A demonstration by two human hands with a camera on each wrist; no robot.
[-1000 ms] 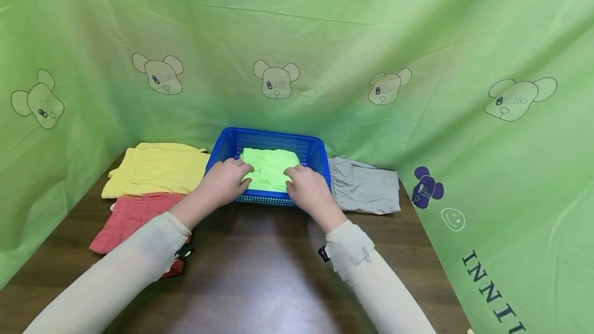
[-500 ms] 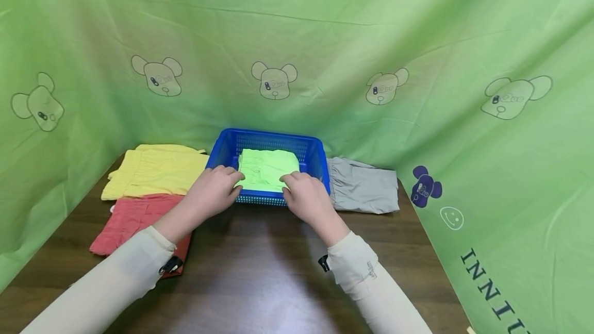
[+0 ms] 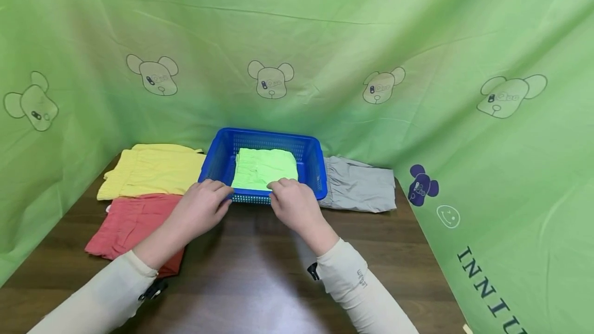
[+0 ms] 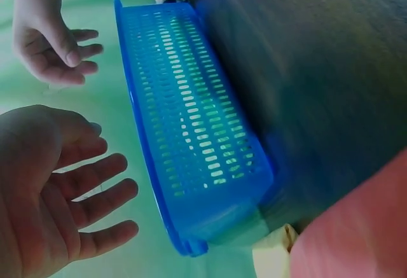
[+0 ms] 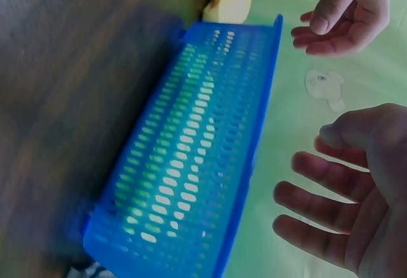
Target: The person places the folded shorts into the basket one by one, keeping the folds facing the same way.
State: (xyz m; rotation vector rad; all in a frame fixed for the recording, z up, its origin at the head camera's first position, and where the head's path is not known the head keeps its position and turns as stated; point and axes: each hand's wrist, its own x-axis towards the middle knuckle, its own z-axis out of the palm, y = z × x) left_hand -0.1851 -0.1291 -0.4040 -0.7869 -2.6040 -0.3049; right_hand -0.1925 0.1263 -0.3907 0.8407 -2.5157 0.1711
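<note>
A folded bright green garment [image 3: 264,166] lies inside the blue plastic basket [image 3: 266,192]. My left hand [image 3: 204,204] hovers above the basket's near left edge, its fingers relaxed and slightly bent. Above the near rim, right of centre, is my right hand [image 3: 294,202], also holding nothing. Both wrist views show a gap between the hands and the basket, with the fingers spread and loosely bent. The basket's perforated near wall fills the middle of each wrist view.
Left of the basket lies a folded yellow garment [image 3: 153,171], with a folded red garment [image 3: 134,223] in front of it. A folded grey garment [image 3: 362,184] sits to the right. Behind the wooden table [image 3: 241,277] hangs a green printed curtain [image 3: 325,24].
Both hands have drawn back from over the green garment toward the near rim, exposing more of it. The garment stays in the basket.
</note>
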